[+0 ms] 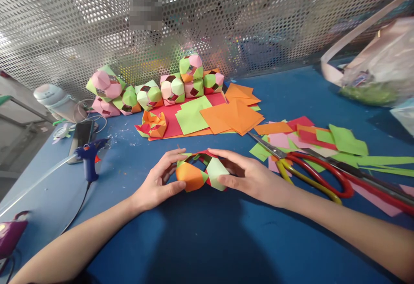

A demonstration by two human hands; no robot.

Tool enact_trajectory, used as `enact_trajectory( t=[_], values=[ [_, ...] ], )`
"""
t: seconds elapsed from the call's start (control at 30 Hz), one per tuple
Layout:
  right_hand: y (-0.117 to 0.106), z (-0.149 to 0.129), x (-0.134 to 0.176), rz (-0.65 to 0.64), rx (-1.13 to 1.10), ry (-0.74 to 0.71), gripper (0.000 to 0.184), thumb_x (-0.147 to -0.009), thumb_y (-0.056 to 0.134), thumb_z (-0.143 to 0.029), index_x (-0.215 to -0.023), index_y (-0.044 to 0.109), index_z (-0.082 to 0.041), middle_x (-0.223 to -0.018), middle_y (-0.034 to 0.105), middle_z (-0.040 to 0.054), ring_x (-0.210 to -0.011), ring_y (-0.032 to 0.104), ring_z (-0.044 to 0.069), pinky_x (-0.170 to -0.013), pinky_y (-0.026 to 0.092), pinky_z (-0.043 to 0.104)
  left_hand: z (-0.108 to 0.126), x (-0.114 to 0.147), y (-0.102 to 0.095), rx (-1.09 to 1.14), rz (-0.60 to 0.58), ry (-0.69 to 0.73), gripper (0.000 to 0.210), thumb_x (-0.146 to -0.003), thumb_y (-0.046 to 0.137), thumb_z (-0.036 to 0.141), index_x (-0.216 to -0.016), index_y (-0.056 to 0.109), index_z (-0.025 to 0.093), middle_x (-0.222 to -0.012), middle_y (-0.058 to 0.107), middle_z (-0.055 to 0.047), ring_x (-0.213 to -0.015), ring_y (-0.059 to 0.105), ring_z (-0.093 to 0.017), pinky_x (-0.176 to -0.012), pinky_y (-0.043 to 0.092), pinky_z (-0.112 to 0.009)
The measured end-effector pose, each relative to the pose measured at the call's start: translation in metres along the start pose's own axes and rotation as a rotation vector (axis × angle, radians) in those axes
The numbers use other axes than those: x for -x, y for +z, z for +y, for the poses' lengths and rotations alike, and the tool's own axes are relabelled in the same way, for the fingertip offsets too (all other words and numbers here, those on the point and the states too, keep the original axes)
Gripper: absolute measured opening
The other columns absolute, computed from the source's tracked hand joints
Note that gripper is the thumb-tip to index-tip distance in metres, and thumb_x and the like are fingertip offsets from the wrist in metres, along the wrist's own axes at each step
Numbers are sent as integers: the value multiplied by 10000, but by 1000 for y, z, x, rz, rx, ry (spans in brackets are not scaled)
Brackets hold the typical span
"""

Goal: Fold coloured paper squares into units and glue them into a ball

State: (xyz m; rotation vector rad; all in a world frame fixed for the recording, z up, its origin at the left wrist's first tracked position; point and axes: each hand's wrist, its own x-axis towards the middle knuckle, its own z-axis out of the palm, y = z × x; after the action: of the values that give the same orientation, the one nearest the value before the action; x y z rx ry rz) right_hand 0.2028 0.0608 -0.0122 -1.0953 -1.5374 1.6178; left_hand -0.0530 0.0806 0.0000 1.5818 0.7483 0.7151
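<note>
**Both your hands gripped a folded paper shape over the blue table**

Your left hand (158, 182) was closed around the left side of the paper shape (192, 176), its thumb against the orange face and its fingers curled behind. Your right hand (255, 178) was clamped on the opposite side, its thumb on the pale green face. The shape, with red showing among its folds, was in front of you, just above the blue table (129, 245) or resting on it; you could not have told which from this view.

Near the left edge was a purple object (12, 237), partly cut off. Beyond your left forearm stood a blue glue gun (91, 163), a clear stick running out behind it. To your right, scissors (280, 153) with red and yellow handles lay open, their blades partly over paper scraps (349, 142).

Farther off, a phone (82, 132) lay beyond the glue gun. Ahead of you were an open orange paper piece (157, 124), red, green and orange sheets (193, 116), then a row of paper balls (173, 90), some stacked. A bottle (58, 101) leaned at far left, a bag (384, 55) sat at far right, and a perforated metal panel (223, 29) rose behind.
</note>
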Motion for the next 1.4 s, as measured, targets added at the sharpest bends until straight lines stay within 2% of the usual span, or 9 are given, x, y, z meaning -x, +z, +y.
enact_trajectory(
  t=[0.4, 0.63, 0.73, 0.83, 1.03, 1.23, 1.4],
  values=[
    [1, 1, -1, 22, 8, -23, 601, -809, 616, -425, -1349, 402, -269, -1315, 545, 69, -1148, 565, 246, -851, 559, 358, 0, 0, 3, -14, 36, 2, 464, -785, 647, 284, -1229, 512, 273, -1441, 315, -80, -1359, 294, -293, -1118, 274, -455],
    [9, -8, 2, 135, 149, -33, 581, -830, 554, -500, -1331, 434, -231, -1165, 641, 95, -869, 679, 220, -690, 605, 360, -1, 4, 12, 19, 131, -32, 426, -808, 611, 325, -1227, 540, 302, -1467, 316, -56, -1368, 271, -309, -1108, 277, -480],
    [12, -8, 3, 177, 248, -100, 553, -841, 536, -501, -1329, 451, -256, -1349, 510, 99, -1043, 624, 255, -775, 592, 381, 0, 5, 12, -66, 146, -65, 418, -822, 584, 334, -1238, 546, 315, -1488, 310, -42, -1371, 260, -323, -1112, 244, -511],
    [13, -5, 5, 165, 334, -160, 510, -861, 508, -491, -1324, 470, -281, -1466, 365, 65, -1267, 447, 290, -919, 524, 408, 2, 5, 13, -120, 135, -73, 430, -844, 542, 342, -1273, 515, 327, -1499, 302, -22, -1387, 222, -311, -1128, 185, -515],
    [13, -2, 8, 41, 314, -228, 623, -847, 563, -420, -1412, 332, -292, -1517, 259, 55, -1348, 324, 277, -995, 463, 396, 1, 6, 12, -123, 138, -57, 423, -869, 489, 361, -1290, 490, 320, -1498, 301, -12, -1399, 186, -287, -1137, 161, -485],
    [15, -1, 6, 62, 458, -275, 654, -843, 571, -408, -1425, 302, -273, -1506, 285, 60, -1362, 298, 255, -1033, 425, 407, 8, 4, 16, -150, 168, -73, 412, -848, 531, 431, -1235, 524, 287, -1462, 361, -52, -1360, 275, -303, -1122, 169, -494],
    [17, 0, 7, 108, 605, -344, 644, -851, 556, -418, -1423, 309, -256, -1481, 337, 77, -1345, 329, 270, -1055, 393, 445, 16, 1, 26, -161, 269, -96, 341, -830, 572, 421, -1120, 570, 241, -1360, 477, -78, -1354, 299, -268, -1113, 207, -446]
  ],
)
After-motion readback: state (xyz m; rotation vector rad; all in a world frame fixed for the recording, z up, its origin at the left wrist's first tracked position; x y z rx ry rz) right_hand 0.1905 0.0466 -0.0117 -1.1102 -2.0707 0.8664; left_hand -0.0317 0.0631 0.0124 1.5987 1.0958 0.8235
